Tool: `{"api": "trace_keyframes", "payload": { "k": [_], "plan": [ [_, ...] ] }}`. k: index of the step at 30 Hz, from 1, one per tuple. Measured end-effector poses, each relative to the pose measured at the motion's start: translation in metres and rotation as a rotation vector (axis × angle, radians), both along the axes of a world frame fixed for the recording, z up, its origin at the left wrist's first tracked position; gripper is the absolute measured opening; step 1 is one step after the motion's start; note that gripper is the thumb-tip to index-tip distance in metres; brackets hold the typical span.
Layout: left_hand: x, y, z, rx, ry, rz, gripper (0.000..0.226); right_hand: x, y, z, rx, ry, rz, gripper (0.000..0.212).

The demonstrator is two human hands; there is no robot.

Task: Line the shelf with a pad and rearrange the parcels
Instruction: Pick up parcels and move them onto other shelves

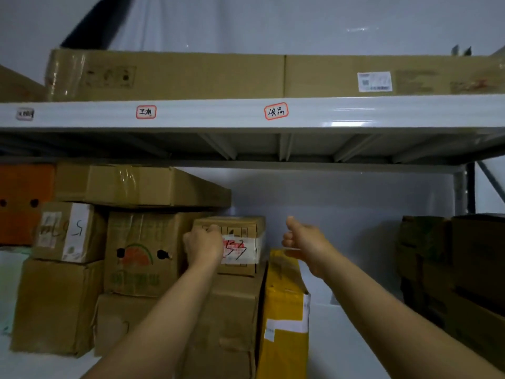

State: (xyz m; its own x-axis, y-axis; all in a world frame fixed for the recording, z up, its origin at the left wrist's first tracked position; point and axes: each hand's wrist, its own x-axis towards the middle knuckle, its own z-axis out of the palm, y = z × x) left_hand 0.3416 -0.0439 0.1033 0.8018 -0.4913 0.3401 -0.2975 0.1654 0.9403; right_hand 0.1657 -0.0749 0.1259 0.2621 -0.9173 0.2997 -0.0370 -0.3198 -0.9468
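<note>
Both arms out at shelf height, reaching far into the lower bay. Left hand (pixel 203 246) curled against the near-left corner of the small taped box (pixel 240 243), fingers bent round its edge, a closing grip on the carton, though how firm cannot be told. Right hand (pixel 302 237) just right of that box, thumb up, fingers folded loosely, nothing held, hanging above the top edge of the yellow parcel (pixel 284 305). Small taped box perched on a taller brown carton (pixel 232 310), with the watermelon box (pixel 142 253) tight on its left and the yellow parcel standing upright beside the stack on its right. So: box between the two hands, left already on it, right a short way off its free right face, long side running left to right. Bare white shelf floor (pixel 355 337) open to the right, dark cartons (pixel 451 269) well apart beyond it. Pad not clearly made out. Likely call: close the right hand onto the right face, then lift and shift.
</note>
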Motion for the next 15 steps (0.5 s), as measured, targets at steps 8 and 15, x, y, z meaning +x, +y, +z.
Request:
{"api": "trace_keyframes", "payload": {
  "k": [8, 15],
  "plan": [
    [-0.019, -0.021, 0.011, 0.082, 0.133, 0.245, 0.058, 0.047, -0.028, 0.016, 0.086, 0.171, 0.112, 0.057],
    [-0.013, -0.036, 0.016, 0.092, 0.21, 0.147, 0.06, 0.051, -0.043, 0.016, 0.255, 0.065, 0.205, 0.061]
  ]
}}
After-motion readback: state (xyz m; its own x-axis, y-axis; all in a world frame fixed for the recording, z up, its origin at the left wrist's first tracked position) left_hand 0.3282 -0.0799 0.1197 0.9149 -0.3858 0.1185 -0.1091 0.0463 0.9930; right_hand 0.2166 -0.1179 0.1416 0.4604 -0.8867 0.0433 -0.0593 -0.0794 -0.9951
